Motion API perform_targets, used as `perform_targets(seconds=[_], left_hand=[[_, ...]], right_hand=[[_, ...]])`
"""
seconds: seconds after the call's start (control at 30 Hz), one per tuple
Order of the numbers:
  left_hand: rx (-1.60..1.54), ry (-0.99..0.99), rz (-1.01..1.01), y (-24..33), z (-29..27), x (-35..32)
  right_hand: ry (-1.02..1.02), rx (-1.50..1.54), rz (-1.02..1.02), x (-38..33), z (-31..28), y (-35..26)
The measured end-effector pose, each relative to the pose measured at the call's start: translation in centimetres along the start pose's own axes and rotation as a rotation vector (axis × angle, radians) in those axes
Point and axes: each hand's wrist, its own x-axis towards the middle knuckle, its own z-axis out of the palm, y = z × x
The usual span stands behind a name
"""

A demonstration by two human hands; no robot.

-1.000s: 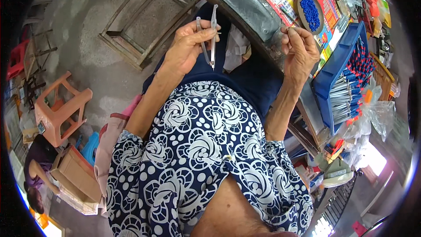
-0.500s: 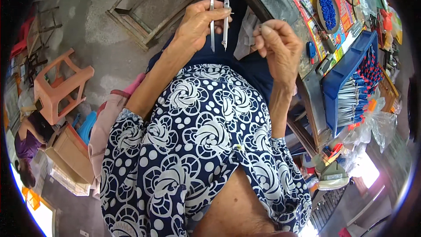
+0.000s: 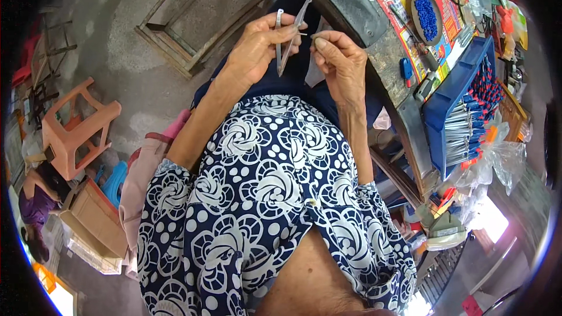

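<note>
My left hand (image 3: 253, 48) is closed around two slim silvery metal arms (image 3: 286, 55), gripped between thumb and fingers. Their upper ends stand apart and their lower ends come close together in a narrow V; I cannot tell whether they are joined. A short thin pin (image 3: 302, 34) sticks out to the right beside the left thumb. Just right of it, my right hand (image 3: 345, 67) is closed in a pinch, thumb against forefinger. Whatever lies between those fingertips is too small to name. Both hands are held above my lap, a small gap between them.
At right, a workbench (image 3: 383, 52) bears a bowl of small blue pieces (image 3: 426, 19), a blue-handled tool (image 3: 406, 70) and a blue tray (image 3: 434, 118) of metal tools with blue and red handles. A wooden frame (image 3: 196, 52) and pink plastic stool (image 3: 73, 131) stand on the left floor.
My right hand has moved left, its fingertips now close to the pin. In my left hand the metal arms have tilted, and their lower ends have come together.
</note>
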Motion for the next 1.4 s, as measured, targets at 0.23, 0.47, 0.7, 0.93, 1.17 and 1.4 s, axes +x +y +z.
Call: perform_targets(seconds=[0.23, 0.47, 0.7, 0.93, 1.17, 1.4], left_hand=[[-0.223, -0.043, -0.100, -0.5, 0.1, -0.1], [-0.322, -0.171, -0.154, 0.4, 0.5, -0.5], [-0.265, -0.160, -0.130, 0.5, 1.4, -0.9], [-0.245, -0.120, -0.140, 0.2, 1.2, -1.0], [-0.189, -0.058, -0.189, -0.3, 1.3, -1.2], [-0.199, -0.032, -0.200, -0.6, 1.0, -1.3]], right_hand=[[-0.011, 0.100, -0.005, 0.6, 0.3, 0.6], [-0.115, 0.307, 0.059, 0.7, -0.8, 0.9], [-0.154, 0.405, 0.069, 0.4, -1.1, 1.4], [-0.126, 0.346, 0.001, 0.5, -1.1, 1.8], [-0.077, 0.313, -0.050, 0.5, -0.8, 1.8], [-0.063, 0.323, -0.014, 0.5, -0.9, 2.4]])
